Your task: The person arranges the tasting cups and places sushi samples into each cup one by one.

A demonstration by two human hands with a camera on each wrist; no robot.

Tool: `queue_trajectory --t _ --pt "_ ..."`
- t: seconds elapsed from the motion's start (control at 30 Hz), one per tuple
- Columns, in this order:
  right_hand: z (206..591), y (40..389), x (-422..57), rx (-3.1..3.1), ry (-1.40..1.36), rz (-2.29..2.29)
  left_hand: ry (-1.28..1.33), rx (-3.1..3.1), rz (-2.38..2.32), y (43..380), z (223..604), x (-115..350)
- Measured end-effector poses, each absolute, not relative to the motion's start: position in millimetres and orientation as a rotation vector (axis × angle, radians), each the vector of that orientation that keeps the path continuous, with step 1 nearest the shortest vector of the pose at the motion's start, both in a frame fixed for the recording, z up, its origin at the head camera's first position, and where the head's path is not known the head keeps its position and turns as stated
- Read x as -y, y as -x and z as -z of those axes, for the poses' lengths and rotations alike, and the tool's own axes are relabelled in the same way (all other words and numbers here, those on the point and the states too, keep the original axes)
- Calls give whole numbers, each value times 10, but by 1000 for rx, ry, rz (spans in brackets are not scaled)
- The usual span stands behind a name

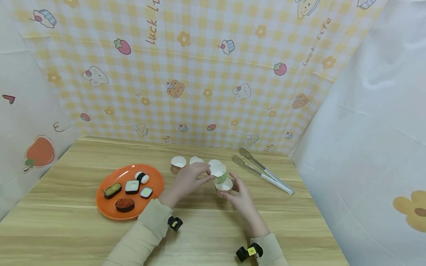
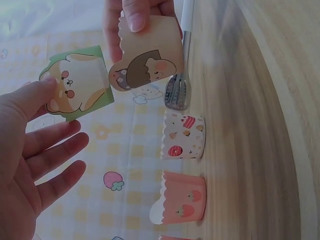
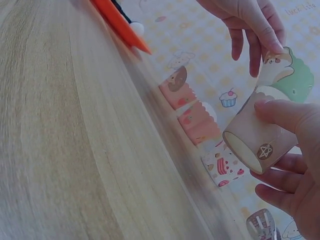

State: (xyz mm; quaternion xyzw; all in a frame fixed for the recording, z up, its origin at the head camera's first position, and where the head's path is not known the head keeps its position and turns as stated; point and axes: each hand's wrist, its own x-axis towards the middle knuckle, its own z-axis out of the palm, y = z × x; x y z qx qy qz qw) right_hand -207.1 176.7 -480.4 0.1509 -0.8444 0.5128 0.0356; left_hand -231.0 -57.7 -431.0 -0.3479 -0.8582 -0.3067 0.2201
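Note:
My left hand point(image 1: 191, 179) pinches a green paper cake cup point(image 2: 80, 82) with a dog-like animal face, between thumb and fingers. The other fingers are spread beneath it in the left wrist view. My right hand point(image 1: 243, 197) grips a beige paper cake cup point(image 3: 265, 127), its thumb on the side; a brown-haired cartoon figure decorates it. The two cups are tilted and very close together, with the green one behind the beige one's rim in the right wrist view. Beyond the hands stand a white patterned cup point(image 2: 185, 136) and a pink strawberry cup point(image 2: 186, 200).
Another cup point(image 1: 178, 162) stands left of these. An orange plate point(image 1: 106, 207) at left carries several sushi pieces point(image 1: 132, 186). Metal tongs point(image 1: 266, 173) with white handles lie at right on the wooden table point(image 1: 50, 229). A checked cloth point(image 1: 199, 111) hangs behind.

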Motion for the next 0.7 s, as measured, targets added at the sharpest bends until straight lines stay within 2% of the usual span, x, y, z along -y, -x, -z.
queue_trajectory --t 0.7 --pt "4828 2073 -1771 2611 -471 -1556 840 2422 945 2282 4358 806"
